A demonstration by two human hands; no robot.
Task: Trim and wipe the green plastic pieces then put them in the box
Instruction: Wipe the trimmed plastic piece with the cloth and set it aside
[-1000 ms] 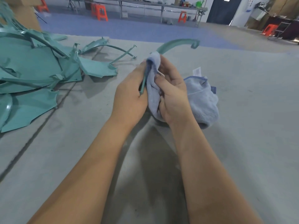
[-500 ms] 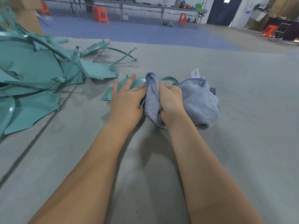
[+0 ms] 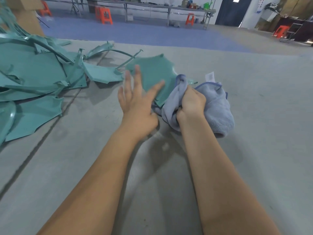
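**Wiping a green panel on the grey floor**

Spreading across the whole near view, the grey floor (image 3: 254, 116) carries everything; a dark seam runs over it from the near left edge toward the far middle. Beyond its far edge lies a blue floor strip (image 3: 135, 33), with a long metal bench (image 3: 152, 7) and orange stools (image 3: 104, 15) behind that, and a dark door (image 3: 232, 11) at the far right.

Along the left edge of the grey floor sits the pile of green plastic pieces (image 3: 33, 73): broad flat sheets, curved strips and thin bars heaped over one another, reaching from the far left corner down to the near left.

Next in size, the blue-grey cloth (image 3: 216, 107) lies bunched right of the middle, a white label standing up at its far side.

The green plastic piece (image 3: 152, 73) being worked on is a flat, angular panel just beside the pile's right end, near the middle of the floor. Whether it lies flat or is tilted up I cannot tell; it is blurred.

The left hand (image 3: 137, 102) is spread wide, fingers straight and splayed, fingertips resting on the panel's near left part. The right hand (image 3: 191, 102) is curled tight round a fold of the cloth, which meets the panel's right edge.
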